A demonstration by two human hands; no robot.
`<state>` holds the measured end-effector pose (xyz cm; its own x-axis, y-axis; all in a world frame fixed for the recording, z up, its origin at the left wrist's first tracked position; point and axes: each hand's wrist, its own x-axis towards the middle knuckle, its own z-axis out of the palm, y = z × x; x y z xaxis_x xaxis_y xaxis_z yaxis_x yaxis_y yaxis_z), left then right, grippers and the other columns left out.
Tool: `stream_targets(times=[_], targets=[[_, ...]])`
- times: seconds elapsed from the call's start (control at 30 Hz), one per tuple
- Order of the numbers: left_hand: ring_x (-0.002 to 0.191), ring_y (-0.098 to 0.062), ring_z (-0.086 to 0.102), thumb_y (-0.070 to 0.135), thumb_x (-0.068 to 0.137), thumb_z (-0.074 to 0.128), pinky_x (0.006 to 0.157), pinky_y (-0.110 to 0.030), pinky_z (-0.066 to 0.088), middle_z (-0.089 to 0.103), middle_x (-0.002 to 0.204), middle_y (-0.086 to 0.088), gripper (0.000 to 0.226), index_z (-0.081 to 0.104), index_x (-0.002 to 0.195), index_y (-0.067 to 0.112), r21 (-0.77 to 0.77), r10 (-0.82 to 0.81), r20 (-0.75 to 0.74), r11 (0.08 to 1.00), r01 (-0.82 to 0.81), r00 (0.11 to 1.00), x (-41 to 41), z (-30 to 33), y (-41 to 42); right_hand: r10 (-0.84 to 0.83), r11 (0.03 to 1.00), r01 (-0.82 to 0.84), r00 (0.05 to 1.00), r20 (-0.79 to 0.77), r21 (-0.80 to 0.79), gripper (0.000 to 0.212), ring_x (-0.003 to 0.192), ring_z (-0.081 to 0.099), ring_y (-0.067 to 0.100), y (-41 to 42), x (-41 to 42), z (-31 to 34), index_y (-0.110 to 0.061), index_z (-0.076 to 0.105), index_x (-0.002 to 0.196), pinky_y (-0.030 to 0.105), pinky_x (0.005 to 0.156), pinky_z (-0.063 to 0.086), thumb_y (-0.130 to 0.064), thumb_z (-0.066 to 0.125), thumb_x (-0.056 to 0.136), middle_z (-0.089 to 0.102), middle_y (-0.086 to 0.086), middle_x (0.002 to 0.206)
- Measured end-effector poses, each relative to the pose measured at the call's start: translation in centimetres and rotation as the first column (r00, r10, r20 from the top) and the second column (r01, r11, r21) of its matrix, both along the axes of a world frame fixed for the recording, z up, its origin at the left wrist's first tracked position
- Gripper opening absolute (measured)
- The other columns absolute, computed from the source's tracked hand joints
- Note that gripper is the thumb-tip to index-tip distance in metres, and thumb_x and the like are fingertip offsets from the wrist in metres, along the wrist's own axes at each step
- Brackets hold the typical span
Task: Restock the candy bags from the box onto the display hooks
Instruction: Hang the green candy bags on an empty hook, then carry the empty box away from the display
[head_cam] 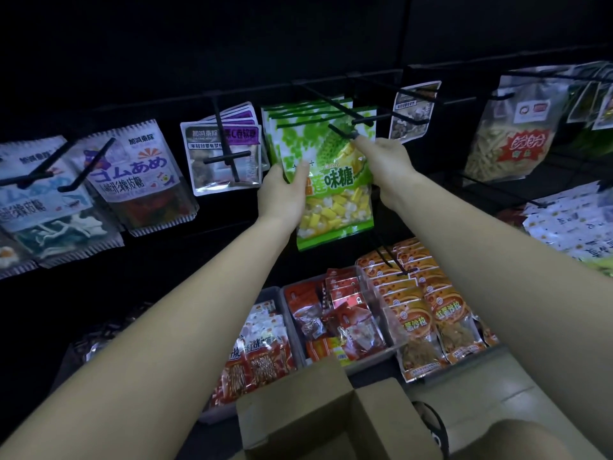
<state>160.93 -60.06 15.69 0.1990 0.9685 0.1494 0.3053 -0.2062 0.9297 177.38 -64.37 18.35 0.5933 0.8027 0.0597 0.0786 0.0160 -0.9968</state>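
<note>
A green durian candy bag point(335, 197) with yellow and white sweets hangs at the front of a black display hook point(341, 131), with several like bags stacked behind it. My left hand point(285, 190) grips the bag's left edge, thumb across its front. My right hand point(386, 161) pinches the bag's top right corner at the hook's tip. The open cardboard box point(318, 403) stands at the bottom centre, below my arms; its inside is dark.
Other snack bags hang on hooks to the left point(132, 180) and right point(510, 141). Clear bins of red packets point(335, 320) and orange packets point(428, 313) sit on the shelf below. Bare hook prongs point(229, 157) stick out toward me.
</note>
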Motion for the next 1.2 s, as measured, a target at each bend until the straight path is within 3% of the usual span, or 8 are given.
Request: stream_targets(times=[0.13,0.23,0.33,0.6,0.73,0.83,1.1,1.2], targets=[[0.144,-0.029,0.045,0.058,0.104,0.048,0.112,-0.039,0.042,0.049,0.155,-0.01,0.072,0.04,0.156,0.009,0.043,0.031,-0.084,0.999,-0.027,0.996,-0.4,0.2,-0.1,-0.079,0.996,0.08,0.997,0.029,-0.035,0.038,0.082,0.047,0.02,0.1,-0.4,-1.3,-0.015,0.047,0.095,0.032,0.077,0.038,-0.049,0.063,0.097,0.047,0.007,0.09],[0.106,-0.024,0.063,0.053,0.103,0.053,0.078,-0.031,0.044,0.063,0.109,-0.001,0.047,0.058,0.125,0.011,0.101,0.023,-0.091,0.995,-0.014,0.996,-1.2,-0.4,-0.8,-0.171,0.976,0.187,0.975,0.138,-0.111,0.046,0.093,0.059,0.02,-1.3,-1.2,-4.0,-0.012,0.053,0.111,0.036,0.082,0.047,-0.056,0.054,0.1,0.06,0.001,0.1],[0.088,-0.015,0.06,0.048,0.101,0.059,0.072,-0.028,0.043,0.058,0.091,0.01,0.034,0.053,0.11,0.015,0.093,0.038,-0.122,0.995,-0.027,0.992,-2.9,-2.6,-2.0,-0.215,0.941,0.274,0.937,0.275,-0.197,0.056,0.117,0.059,0.034,-3.8,-2.4,-8.9,-0.006,0.053,0.129,0.042,0.099,0.046,-0.054,0.055,0.1,0.06,0.016,0.127],[0.116,-0.026,0.059,0.039,0.095,0.071,0.094,-0.043,0.053,0.054,0.14,-0.01,0.061,0.039,0.142,0.016,-0.112,-0.105,-0.528,0.992,0.053,0.843,-11.5,-16.0,-9.6,0.142,0.81,0.231,0.815,0.562,-0.539,0.067,0.135,0.05,0.031,-15.0,-6.8,-23.1,-0.01,0.038,0.148,0.048,0.112,0.047,-0.038,0.069,0.095,0.05,0.013,0.146],[0.139,-0.03,0.044,0.048,0.089,0.075,0.108,-0.041,0.045,0.039,0.154,-0.012,0.081,0.03,0.15,0.021,-0.267,-0.229,-0.758,0.963,0.031,0.611,-16.7,-22.5,-14.9,0.393,0.559,0.16,0.813,0.43,-0.814,0.092,0.149,0.031,0.037,-19.3,-7.9,-27.8,-0.013,0.015,0.161,0.048,0.117,0.038,-0.044,0.068,0.092,0.032,0.018,0.161],[0.141,-0.033,0.033,0.059,0.087,0.068,0.112,-0.042,0.04,0.028,0.155,-0.011,0.084,0.024,0.149,0.025,-0.32,-0.258,-0.828,0.946,-0.042,0.499,-19.9,-26.3,-18.1,0.378,0.436,0.078,0.888,0.261,-0.896,0.1,0.138,0.046,0.038,-21.2,-7.8,-31.6,-0.014,0.016,0.159,0.048,0.112,0.044,-0.057,0.061,0.081,0.043,0.017,0.154],[0.149,-0.041,0.022,0.043,0.086,0.076,0.121,-0.044,0.029,0.013,0.16,-0.021,0.103,0.007,0.16,0.02,-0.41,-0.171,-0.767,0.872,-0.267,0.619,-23.1,-31.4,-22.7,0.461,0.394,-0.056,0.876,0.144,-0.917,0.101,0.144,0.039,0.039,-24.1,-10.9,-32.9,-0.018,0.016,0.16,0.041,0.114,0.039,-0.061,0.069,0.084,0.041,0.019,0.154],[0.147,-0.042,0.026,0.038,0.087,0.078,0.114,-0.046,0.037,0.013,0.16,-0.022,0.103,0.008,0.16,0.017,-0.472,-0.135,-0.706,0.821,-0.32,0.695,-25.3,-32.1,-24.1,0.515,0.336,-0.078,0.849,0.114,-0.939,0.093,0.141,0.045,0.04,-25.0,-12.8,-34.5,-0.015,0.015,0.162,0.042,0.113,0.043,-0.039,0.067,0.089,0.044,0.021,0.153]])
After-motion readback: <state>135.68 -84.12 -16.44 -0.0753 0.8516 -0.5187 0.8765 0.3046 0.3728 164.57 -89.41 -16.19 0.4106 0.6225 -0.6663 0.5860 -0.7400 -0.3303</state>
